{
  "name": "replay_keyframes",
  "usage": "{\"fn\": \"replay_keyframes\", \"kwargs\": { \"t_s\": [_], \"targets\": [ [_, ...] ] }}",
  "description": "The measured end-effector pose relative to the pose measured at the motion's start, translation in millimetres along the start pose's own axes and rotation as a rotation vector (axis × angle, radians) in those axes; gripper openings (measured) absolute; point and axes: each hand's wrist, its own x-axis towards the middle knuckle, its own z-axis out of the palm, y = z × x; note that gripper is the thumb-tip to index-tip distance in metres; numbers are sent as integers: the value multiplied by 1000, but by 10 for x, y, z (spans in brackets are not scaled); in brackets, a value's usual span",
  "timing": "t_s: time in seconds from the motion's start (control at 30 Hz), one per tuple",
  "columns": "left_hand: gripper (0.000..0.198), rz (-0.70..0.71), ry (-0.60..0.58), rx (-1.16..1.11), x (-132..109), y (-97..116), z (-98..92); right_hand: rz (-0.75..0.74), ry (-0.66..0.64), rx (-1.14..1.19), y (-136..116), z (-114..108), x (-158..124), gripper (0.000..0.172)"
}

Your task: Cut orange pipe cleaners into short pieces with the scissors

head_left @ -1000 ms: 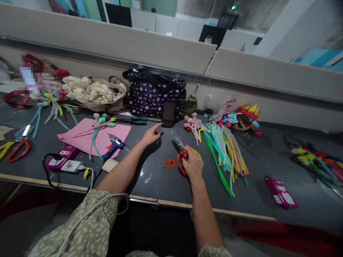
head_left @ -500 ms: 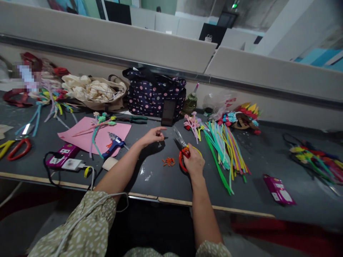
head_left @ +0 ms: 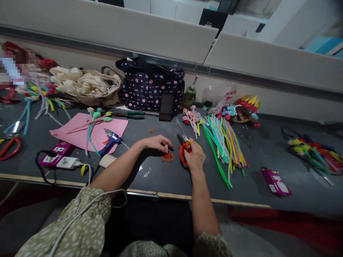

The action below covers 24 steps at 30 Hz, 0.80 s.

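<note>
My right hand (head_left: 194, 158) grips the red handles of a pair of scissors (head_left: 183, 142), whose blades point away up the dark table (head_left: 160, 178). My left hand (head_left: 158, 142) hovers with curled fingers just above a small heap of orange cut pieces (head_left: 167, 157), its fingertips close to them. A black phone (head_left: 166, 107) leans against a dark polka-dot bag (head_left: 150, 89) behind my hands. A fan of coloured pipe cleaners (head_left: 225, 144) lies right of the scissors.
A pink sheet (head_left: 80, 130) with a blue glue gun (head_left: 110, 141) lies to the left, near a power strip (head_left: 57, 160) and a cream bag (head_left: 85, 85). Green pliers (head_left: 132, 115), small flower bundles (head_left: 191, 119), a magenta packet (head_left: 276, 182) and more craft flowers (head_left: 313, 151) also sit on the table.
My left hand drew back from pointing at the phone and came down to the orange pieces. The right hand kept hold of the scissors. The view tilted down slightly.
</note>
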Motion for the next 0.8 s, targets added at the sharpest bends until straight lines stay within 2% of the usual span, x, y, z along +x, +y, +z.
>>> {"fn": "replay_keyframes", "kwargs": {
  "t_s": [0.1, 0.27, 0.33, 0.43, 0.5, 0.57, 0.67, 0.8],
  "targets": [
    [37, 7, 66, 38, 0, 46, -4, 28, 28, 33, 24, -5, 11, 49],
    [31, 140, 338, 139, 96, 111, 52, 138, 118, 110, 81, -41, 37, 48],
    [25, 158, 414, 222, 136, 107, 61, 192, 148, 146, 103, -59, 45, 49],
    [19, 117, 461, 357, 133, 67, -10, 244, 181, 188, 115, -77, 53, 49],
    [17, 48, 462, 467, 83, 28, -109, 248, 184, 208, 109, -83, 53, 49],
    [16, -3, 513, 543, 13, -13, -223, 234, 177, 221, 97, -86, 50, 48],
    [13, -70, 712, 504, -84, -67, -379, 219, 181, 224, 79, -92, 45, 47],
    [17, -95, 988, 300, -145, -103, -517, 216, 193, 223, 72, -97, 45, 47]
  ]
}}
